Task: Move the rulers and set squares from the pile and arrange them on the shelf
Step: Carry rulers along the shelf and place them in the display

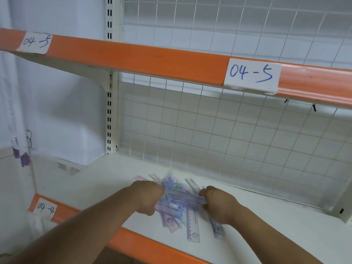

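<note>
A loose pile of clear plastic rulers and set squares (178,216) in pale blue, purple and pink lies on the white shelf board (106,180) marked 04-4. My left hand (147,199) grips the left side of a bundle of rulers (183,200) from the top of the pile. At the bundle's right end, my right hand (219,204) holds it with curled fingers. Two single rulers (193,228) stick out toward the shelf's front edge. The picture is blurred at the far end of the pile.
An orange front lip (144,244) edges the shelf. The upper shelf (152,58), labelled 04-5, hangs overhead. A white wire grid (228,134) backs the shelf, with a slotted upright post (109,119) at its left. A white wall lies to the left.
</note>
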Available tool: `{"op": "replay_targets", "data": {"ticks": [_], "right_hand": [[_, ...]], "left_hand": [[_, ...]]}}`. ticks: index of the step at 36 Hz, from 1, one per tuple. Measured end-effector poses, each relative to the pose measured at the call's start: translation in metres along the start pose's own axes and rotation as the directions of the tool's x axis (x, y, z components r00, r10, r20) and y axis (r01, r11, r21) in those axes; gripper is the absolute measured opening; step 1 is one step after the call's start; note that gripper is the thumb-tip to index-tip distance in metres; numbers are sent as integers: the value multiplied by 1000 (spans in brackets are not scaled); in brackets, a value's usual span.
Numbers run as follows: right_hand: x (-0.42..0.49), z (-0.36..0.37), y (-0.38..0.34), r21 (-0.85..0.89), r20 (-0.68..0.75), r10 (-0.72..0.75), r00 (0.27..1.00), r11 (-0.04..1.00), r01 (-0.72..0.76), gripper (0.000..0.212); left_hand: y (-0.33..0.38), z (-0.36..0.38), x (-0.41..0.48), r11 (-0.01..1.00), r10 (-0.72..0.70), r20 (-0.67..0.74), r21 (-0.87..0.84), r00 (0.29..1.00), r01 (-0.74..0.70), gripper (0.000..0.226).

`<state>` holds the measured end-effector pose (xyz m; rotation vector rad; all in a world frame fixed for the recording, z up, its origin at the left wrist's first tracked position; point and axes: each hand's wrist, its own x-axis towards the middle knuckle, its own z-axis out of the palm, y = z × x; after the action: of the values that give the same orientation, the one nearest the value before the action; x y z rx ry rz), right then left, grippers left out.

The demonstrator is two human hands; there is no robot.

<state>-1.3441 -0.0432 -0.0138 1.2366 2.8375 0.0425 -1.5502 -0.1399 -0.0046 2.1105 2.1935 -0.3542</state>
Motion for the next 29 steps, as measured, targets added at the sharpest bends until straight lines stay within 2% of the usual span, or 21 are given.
{"op": "replay_targets", "data": {"ticks": [13,19,29], "right_hand": [[-27,6,13,-29,17,88,996,996,-87,34],[-51,9,24,-18,32,151,988,988,-151,28],[-90,6,38,-10,32,250,968,968,-250,35]], "left_hand": [[-1,-1,-8,999,39,10,1,999,-39,37],[8,-7,-8,995,97,-12,10,995,-97,33],[36,-9,-6,982,188,-14,33,982,-188,33]]}}
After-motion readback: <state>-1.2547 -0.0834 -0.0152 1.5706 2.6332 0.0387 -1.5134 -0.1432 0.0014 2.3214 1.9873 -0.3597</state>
